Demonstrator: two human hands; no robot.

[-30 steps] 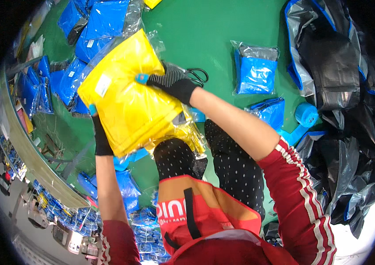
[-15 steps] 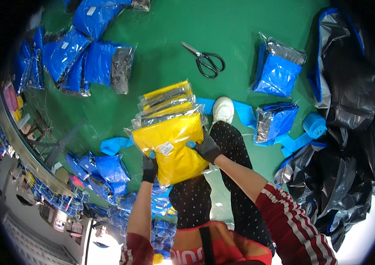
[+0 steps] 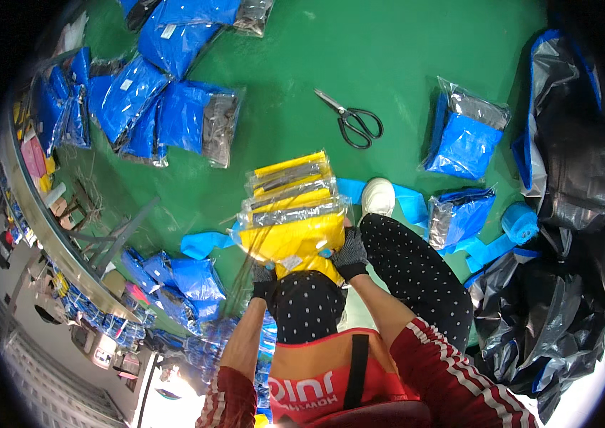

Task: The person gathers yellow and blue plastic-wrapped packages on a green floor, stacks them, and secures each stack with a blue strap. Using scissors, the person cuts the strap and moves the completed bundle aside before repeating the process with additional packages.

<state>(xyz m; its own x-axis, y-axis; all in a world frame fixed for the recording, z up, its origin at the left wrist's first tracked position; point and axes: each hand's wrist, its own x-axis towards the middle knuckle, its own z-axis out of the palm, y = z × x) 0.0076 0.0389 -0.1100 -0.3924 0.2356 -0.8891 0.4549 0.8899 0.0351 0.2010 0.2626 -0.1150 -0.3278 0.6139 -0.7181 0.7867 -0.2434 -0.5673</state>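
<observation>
Left hand (image 3: 265, 278) at seven o'clock, right hand (image 3: 350, 255) at four, both curled firmly on the yellow bagged packet (image 3: 294, 239), six-o'clock end of its overlapping stack (image 3: 291, 164); black-handled scissors (image 3: 344, 111) at one!

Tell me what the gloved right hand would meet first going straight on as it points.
The right hand, in a grey-and-black knit glove, points forward and leftward; it would probably first meet the flat yellow folded pack in clear plastic, already under its thumb. Exact depth is unclear.
</observation>
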